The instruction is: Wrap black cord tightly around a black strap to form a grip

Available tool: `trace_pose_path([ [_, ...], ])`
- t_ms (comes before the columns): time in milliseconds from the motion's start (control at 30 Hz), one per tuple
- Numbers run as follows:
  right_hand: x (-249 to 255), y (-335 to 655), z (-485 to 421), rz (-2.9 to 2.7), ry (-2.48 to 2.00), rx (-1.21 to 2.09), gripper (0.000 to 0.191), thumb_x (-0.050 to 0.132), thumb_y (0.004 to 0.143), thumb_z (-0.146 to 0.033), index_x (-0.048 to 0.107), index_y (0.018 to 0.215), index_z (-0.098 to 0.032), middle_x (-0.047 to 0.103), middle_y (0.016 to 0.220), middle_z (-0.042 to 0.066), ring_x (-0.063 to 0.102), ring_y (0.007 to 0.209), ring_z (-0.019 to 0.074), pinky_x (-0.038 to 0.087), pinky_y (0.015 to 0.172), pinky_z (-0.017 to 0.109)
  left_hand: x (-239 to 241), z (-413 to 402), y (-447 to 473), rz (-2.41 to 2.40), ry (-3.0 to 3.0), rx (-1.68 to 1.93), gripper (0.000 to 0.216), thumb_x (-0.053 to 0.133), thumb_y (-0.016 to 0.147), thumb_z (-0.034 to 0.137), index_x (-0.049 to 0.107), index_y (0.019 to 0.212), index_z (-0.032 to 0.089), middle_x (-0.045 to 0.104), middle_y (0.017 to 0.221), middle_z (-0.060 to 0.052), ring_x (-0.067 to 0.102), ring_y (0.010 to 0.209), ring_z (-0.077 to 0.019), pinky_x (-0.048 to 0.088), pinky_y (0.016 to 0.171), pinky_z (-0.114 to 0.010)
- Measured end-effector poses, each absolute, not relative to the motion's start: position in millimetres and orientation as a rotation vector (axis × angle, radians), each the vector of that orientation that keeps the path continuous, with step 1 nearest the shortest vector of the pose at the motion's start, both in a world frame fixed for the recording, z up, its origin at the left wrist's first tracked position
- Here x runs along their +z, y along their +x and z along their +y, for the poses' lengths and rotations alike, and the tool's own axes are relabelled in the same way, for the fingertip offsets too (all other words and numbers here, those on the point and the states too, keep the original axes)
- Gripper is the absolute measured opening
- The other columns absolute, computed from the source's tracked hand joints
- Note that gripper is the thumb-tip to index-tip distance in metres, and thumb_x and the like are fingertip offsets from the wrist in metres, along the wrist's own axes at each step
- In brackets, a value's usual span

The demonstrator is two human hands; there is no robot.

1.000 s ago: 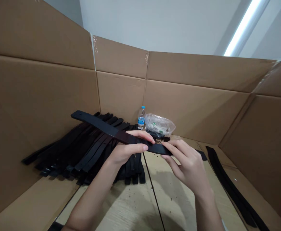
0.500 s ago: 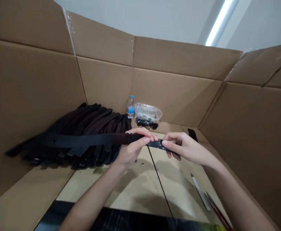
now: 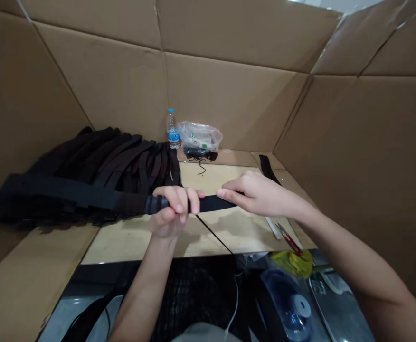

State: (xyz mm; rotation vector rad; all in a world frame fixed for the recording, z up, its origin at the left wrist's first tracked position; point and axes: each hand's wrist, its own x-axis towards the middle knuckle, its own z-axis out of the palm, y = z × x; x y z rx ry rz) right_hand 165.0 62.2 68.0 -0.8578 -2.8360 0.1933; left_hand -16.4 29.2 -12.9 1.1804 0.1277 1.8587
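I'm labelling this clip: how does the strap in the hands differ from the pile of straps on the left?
The held strap is one piece, lifted between the left hand and right hand; the pile of straps is many, overlapping, lying against the cardboard wall, untouched by either hand. The held strap runs roughly level across the view; the pile's straps fan out, slanting toward the back. Both are dark, long and flat.
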Motion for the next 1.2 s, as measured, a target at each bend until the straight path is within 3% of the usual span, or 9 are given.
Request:
trace_pose_path([
  [133,60,165,60,-2.771,-0.751,0.229,0.04,0.06,0.086,-0.052,0.06,0.104,-0.016,0.064,0.081,0.001,0.054,0.066,0.0129,0.029,0.055,0.023,-1,29,-10,0.226,0.841,1.921,0.054,0.073,0.072,0.044,0.036,0.044,0.016,0.027,0.032,0.008,0.032,0.035,-0.0026,0.049,0.057,-0.015],
  [300,48,165,53,-2.669,-0.854,-0.161,0.04,0.036,0.1,-0.043,0.06,0.089,-0.013,0.062,0.081,0.007,0.054,0.068,0.0149,0.025,0.055,0.026,1,37,-8,0.263,0.748,1.932,0.053,0.08,0.059,0.046,0.037,0.046,0.019,0.036,0.039,0.008,0.039,0.041,-0.0047,0.053,0.064,-0.019],
  [500,42,165,60,-2.675,-0.852,1.037,0.041,0.028,0.102,-0.044,0.055,0.092,-0.014,0.056,0.058,-0.003,0.047,0.047,0.0088,0.032,0.051,0.022,-2,42,-5,0.082,1.026,1.861,0.062,0.076,0.064,0.041,0.025,0.038,0.017,0.023,0.027,0.008,0.027,0.029,-0.0029,0.041,0.043,-0.018],
  [633,27,161,52,-2.547,-0.918,0.428,0.031,0.058,0.09,-0.042,0.054,0.107,-0.016,0.065,0.09,0.004,0.058,0.074,0.0142,0.033,0.057,0.023,8,35,-1,0.352,0.71,1.933,0.052,0.043,0.09,0.027,0.035,0.039,0.017,0.026,0.03,0.007,0.025,0.03,-0.0018,0.036,0.044,-0.017],
  [767,20,160,47,-2.568,-1.038,-0.08,0.037,0.036,0.101,-0.042,0.059,0.1,-0.013,0.065,0.091,0.01,0.057,0.079,0.0181,0.028,0.056,0.027,9,37,-2,0.388,0.728,1.922,0.046,0.047,0.088,0.03,0.046,0.043,0.02,0.034,0.035,0.006,0.036,0.037,-0.0029,0.047,0.058,-0.019],
  [900,24,168,63,-2.751,-0.853,0.668,0.048,0.023,0.104,-0.041,0.055,0.08,-0.014,0.058,0.065,0.001,0.051,0.056,0.0106,0.032,0.054,0.024,0,46,-6,0.195,0.97,1.811,0.052,0.079,0.058,0.042,0.035,0.04,0.02,0.025,0.029,0.008,0.028,0.027,-0.0036,0.041,0.039,-0.021],
  [1000,22,172,73,-2.713,-0.662,1.308,0.051,0.018,0.103,-0.045,0.055,0.086,-0.015,0.056,0.06,-0.003,0.046,0.048,0.0079,0.037,0.053,0.022,-3,49,-6,0.155,0.969,1.726,0.058,0.076,0.062,0.039,0.027,0.039,0.018,0.017,0.024,0.008,0.014,0.021,-0.0019,0.023,0.027,-0.019],
  [1133,11,166,65,-2.619,-0.914,0.604,0.037,0.055,0.091,-0.049,0.055,0.108,-0.016,0.066,0.091,0.004,0.059,0.074,0.0146,0.036,0.057,0.023,-3,51,-4,0.356,0.66,1.787,0.043,0.064,0.07,0.023,0.031,0.043,0.016,0.03,0.028,0.008,0.022,0.025,-0.0001,0.028,0.033,-0.012],
  [1200,4,164,57,-2.586,-1.006,0.194,0.036,0.051,0.095,-0.047,0.058,0.109,-0.015,0.066,0.098,0.008,0.061,0.084,0.0181,0.032,0.056,0.025,-6,54,-5,0.364,0.586,1.829,0.04,0.063,0.07,0.025,0.034,0.044,0.016,0.033,0.03,0.008,0.026,0.027,-0.0004,0.035,0.037,-0.011],
])
